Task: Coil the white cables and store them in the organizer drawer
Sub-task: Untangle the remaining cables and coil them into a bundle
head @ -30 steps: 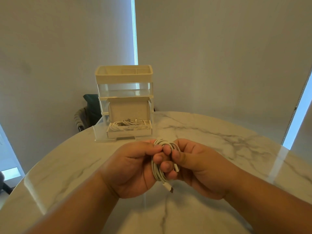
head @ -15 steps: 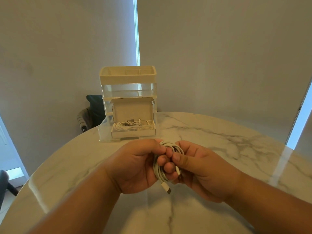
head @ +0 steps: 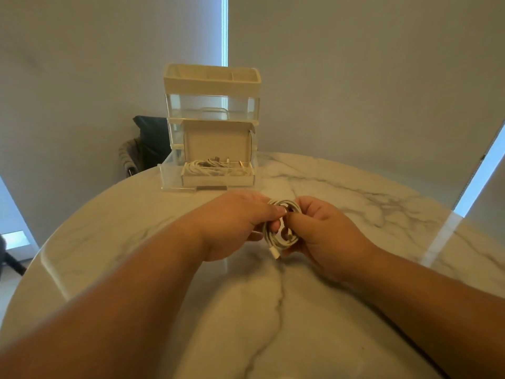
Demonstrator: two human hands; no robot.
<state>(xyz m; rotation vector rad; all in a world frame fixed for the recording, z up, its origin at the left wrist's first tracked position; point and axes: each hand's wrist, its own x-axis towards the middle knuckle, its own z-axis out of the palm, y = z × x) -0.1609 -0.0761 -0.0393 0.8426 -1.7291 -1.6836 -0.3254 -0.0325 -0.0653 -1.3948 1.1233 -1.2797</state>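
Observation:
A coiled white cable (head: 281,236) hangs between both hands above the marble table, one plug end sticking out below. My left hand (head: 235,225) grips the coil's left side with curled fingers. My right hand (head: 319,233) pinches its right side, thumb on top. Beyond them stands the cream and clear organizer (head: 211,127). Its bottom drawer (head: 169,176) is pulled out toward me. In the drawer sits an open white box (head: 218,180) holding several coiled white cables (head: 216,168).
The round marble table (head: 355,201) spreads out on all sides of the hands. A dark chair (head: 144,149) stands behind the table at the back left. Pale blinds cover the windows behind.
Both hands with the coil have shifted slightly forward toward the organizer. The grip on the cable looks the same.

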